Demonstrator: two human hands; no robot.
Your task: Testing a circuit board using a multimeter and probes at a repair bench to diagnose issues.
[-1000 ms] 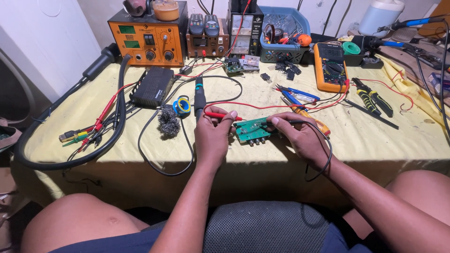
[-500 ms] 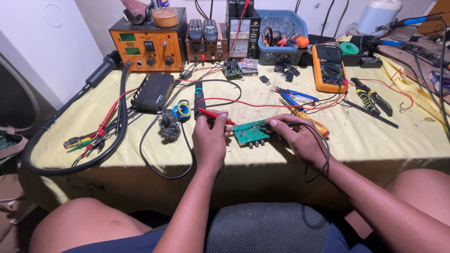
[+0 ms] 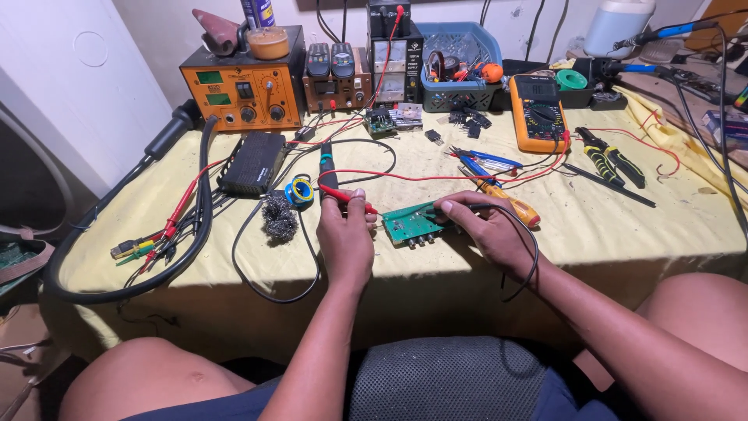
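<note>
A small green circuit board (image 3: 411,224) lies on the yellow cloth near the table's front edge. My left hand (image 3: 345,235) grips a red test probe (image 3: 348,199) whose tip points at the board's left side. My right hand (image 3: 485,231) pinches a black test probe (image 3: 441,208) against the board's right end, and its black lead (image 3: 530,257) loops around my wrist. A red lead (image 3: 436,178) runs back toward the orange multimeter (image 3: 538,111) at the rear right.
An orange bench station (image 3: 243,83), a power supply (image 3: 335,78) and a blue basket (image 3: 460,66) line the back. A black box (image 3: 252,161), solder spool (image 3: 299,190), wire wool (image 3: 279,217), thick black hose (image 3: 204,195), blue cutters (image 3: 477,162) and pliers (image 3: 608,160) lie around.
Both hands stay on the board with the probes; only small shifts of the probe tips and of the camera view show.
</note>
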